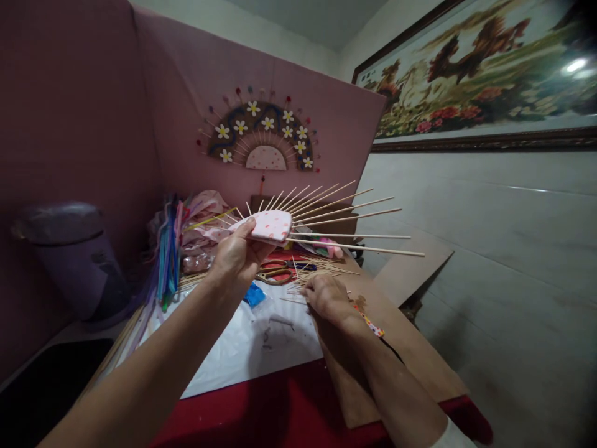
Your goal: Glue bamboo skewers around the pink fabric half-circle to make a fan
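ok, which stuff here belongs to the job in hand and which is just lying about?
In hand: pink half-disc with fanned sticks, held by left hand; loose sticks by right hand.
Lying about: scissors, strip bundle, lidded bin, finished fan on the wall, framed picture.

Open space lies nearest me: the bare white paper sheet (252, 354) between my forearms, and the flat brown cardboard board (413, 351) right of my right hand (326, 295). Above that hand, long wooden skewers (354, 233) fan rightward from the pink half-round piece (269, 225) in my left hand (237, 255). Orange-handled scissors (275, 272) and loose thin sticks (313, 267) clutter the space ahead. A bundle of coloured strips (170, 255) crowds the left, and a pink panel (186, 93) closes the back.
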